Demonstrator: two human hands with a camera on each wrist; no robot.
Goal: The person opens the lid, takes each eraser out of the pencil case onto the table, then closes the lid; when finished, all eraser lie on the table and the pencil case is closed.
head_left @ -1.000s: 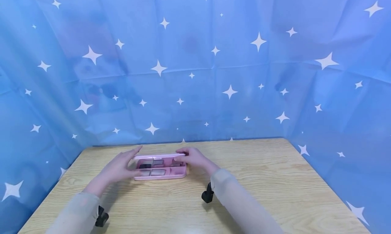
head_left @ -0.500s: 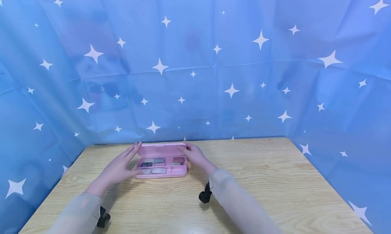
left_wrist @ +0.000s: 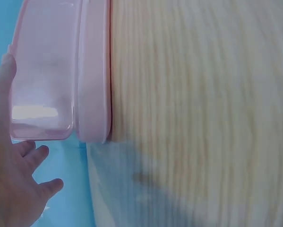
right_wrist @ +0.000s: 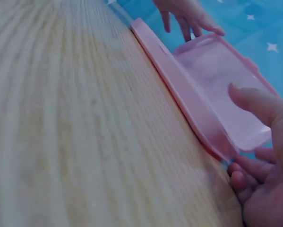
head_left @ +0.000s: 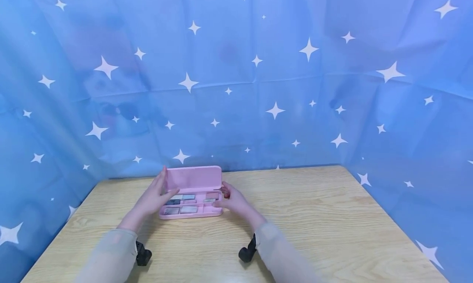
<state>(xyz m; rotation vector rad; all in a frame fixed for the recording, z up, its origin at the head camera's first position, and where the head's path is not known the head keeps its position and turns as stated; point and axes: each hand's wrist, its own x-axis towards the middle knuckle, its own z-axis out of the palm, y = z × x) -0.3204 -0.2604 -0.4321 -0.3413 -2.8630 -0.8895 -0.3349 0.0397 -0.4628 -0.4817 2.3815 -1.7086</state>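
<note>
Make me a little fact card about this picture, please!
Main thing: pink compartment case, sitting on the table
Lid: raised open
Inside: small rectangular pieces, some dark, some pale
Left hand: at the lid's left edge
Right hand: at the case's right end
Table: light wood grain
Backdrop: blue, white stars

the case (head_left: 194,178) is pink, the backdrop (head_left: 281,81) blue with white stars (head_left: 308,49).

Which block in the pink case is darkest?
The near-black block, at the left of the pink case's back compartment; the other blocks look clearly paler: grey, whitish or pinkish.
</note>
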